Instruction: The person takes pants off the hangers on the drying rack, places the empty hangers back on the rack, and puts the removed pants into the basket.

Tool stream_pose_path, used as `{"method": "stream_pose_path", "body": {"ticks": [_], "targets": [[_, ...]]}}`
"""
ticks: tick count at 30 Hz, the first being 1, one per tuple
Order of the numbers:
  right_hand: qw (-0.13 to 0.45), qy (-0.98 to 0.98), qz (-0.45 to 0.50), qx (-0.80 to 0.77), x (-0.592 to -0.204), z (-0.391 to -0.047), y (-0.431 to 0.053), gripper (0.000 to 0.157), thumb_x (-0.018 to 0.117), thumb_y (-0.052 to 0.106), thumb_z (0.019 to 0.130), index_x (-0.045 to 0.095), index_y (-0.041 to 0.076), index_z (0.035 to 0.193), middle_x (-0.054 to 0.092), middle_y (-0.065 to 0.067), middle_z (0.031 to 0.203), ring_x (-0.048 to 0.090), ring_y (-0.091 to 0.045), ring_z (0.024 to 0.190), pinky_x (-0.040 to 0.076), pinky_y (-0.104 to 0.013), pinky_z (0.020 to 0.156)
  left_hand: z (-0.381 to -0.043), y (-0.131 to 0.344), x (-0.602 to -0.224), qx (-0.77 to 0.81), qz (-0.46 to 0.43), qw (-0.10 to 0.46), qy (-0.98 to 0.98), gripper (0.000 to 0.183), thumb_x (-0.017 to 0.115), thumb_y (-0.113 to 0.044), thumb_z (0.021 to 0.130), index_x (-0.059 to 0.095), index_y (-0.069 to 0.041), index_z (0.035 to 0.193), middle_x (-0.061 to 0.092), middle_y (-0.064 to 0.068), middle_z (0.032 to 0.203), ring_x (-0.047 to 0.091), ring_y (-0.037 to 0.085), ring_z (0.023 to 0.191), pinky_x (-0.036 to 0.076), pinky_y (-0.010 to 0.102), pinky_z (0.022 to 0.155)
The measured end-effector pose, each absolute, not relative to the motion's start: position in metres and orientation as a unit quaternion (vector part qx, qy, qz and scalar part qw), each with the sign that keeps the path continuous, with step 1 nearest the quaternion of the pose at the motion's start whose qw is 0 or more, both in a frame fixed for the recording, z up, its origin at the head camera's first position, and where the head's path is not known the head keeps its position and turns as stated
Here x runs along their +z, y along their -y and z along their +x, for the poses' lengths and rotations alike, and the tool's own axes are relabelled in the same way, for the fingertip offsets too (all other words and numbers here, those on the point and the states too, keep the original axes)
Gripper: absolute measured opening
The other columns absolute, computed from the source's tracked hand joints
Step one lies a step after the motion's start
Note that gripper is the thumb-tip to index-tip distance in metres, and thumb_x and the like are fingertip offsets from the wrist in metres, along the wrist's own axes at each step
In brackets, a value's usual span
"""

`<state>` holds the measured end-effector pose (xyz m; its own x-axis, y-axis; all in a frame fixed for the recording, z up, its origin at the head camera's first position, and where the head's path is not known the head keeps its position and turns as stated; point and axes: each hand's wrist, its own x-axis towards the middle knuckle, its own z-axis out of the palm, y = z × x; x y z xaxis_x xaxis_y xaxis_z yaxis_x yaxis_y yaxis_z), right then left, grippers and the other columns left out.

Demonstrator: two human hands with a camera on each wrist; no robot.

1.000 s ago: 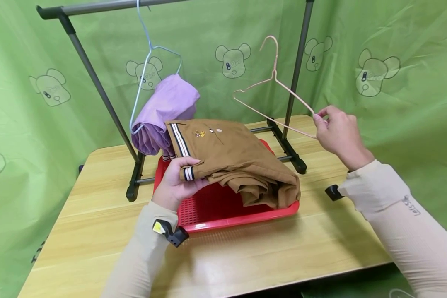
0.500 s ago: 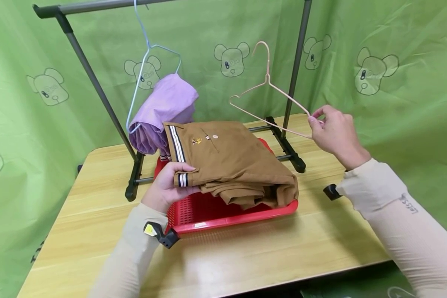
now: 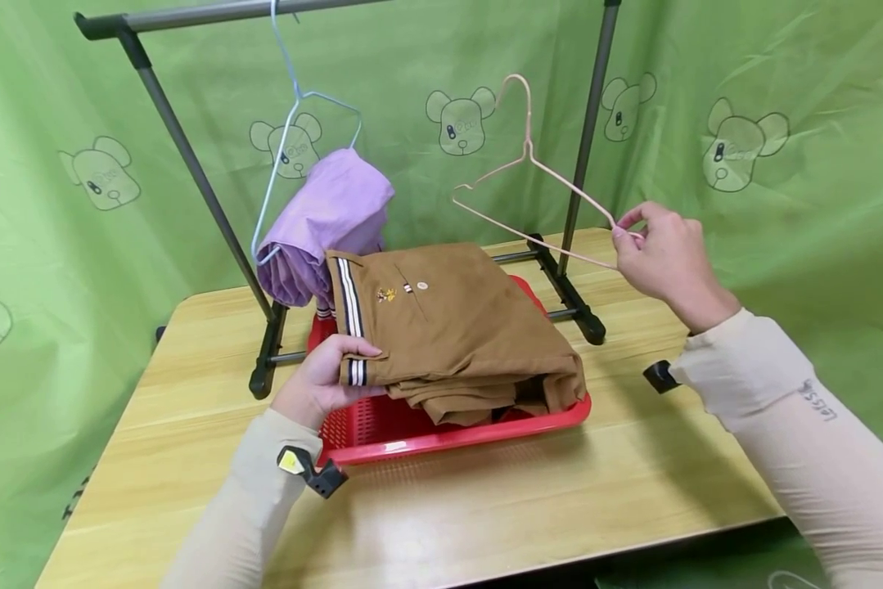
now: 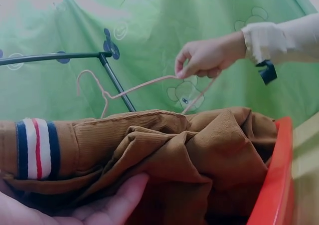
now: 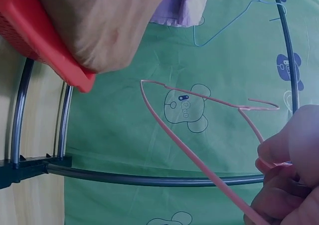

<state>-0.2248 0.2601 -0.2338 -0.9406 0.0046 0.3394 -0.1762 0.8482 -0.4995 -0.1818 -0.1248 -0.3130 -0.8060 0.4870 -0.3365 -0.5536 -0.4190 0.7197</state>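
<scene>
A folded brown garment point(image 3: 456, 311) with striped trim and small embroidery lies over a red basket point(image 3: 456, 438). My left hand point(image 3: 323, 380) grips its near left edge, thumb on top by the striped band and fingers beneath; the left wrist view shows those fingers point(image 4: 122, 197) under the cloth folds. Off to the right, my right hand point(image 3: 665, 254) pinches one end of a pink hanger point(image 3: 529, 155), held up in the air with its hook upward. The hanger's free end points left, above and behind the brown garment.
A metal garment rack point(image 3: 183, 139) stands on the wooden table point(image 3: 154, 458), behind and around the basket. From its bar hangs a blue hanger point(image 3: 290, 106) with a folded purple garment point(image 3: 331, 213) over it. A green curtain point(image 3: 412, 49) encloses the back and sides.
My left hand has moved a little left and down, lowering the brown garment's near edge toward the basket. The pink hanger has shifted slightly left in my right hand.
</scene>
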Motion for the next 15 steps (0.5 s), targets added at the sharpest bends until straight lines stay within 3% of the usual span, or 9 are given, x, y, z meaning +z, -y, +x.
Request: {"method": "stream_pose_path", "body": {"ticks": [8,15], "targets": [[0.167,0.948,0.047,0.269,-0.227,-0.224,-0.261,0.031,0.043,0.024,0.094,0.052,-0.003,0.109,0.055,-0.013,0.074,0.045,-0.021,0.047,0.035,-0.030,0.033,-0.181,0.130,-0.321,0.834,-0.040,0.315,-0.452,0.025,0.035,0.004,0.084,0.029,0.000,0.109,0.047,0.014,0.102,0.058,0.025,0.087,0.047,0.042,0.081],[0.167,0.948,0.045,0.266,-0.222,-0.224,-0.260,0.032,0.043,0.024,0.094,0.053,-0.001,0.110,0.053,-0.011,0.070,0.043,-0.019,0.047,0.034,-0.029,0.033,-0.180,0.136,-0.329,0.825,-0.032,0.320,-0.465,0.025,0.035,0.005,0.083,0.030,0.002,0.108,0.051,0.014,0.098,0.058,0.025,0.087,0.048,0.040,0.080]]}}
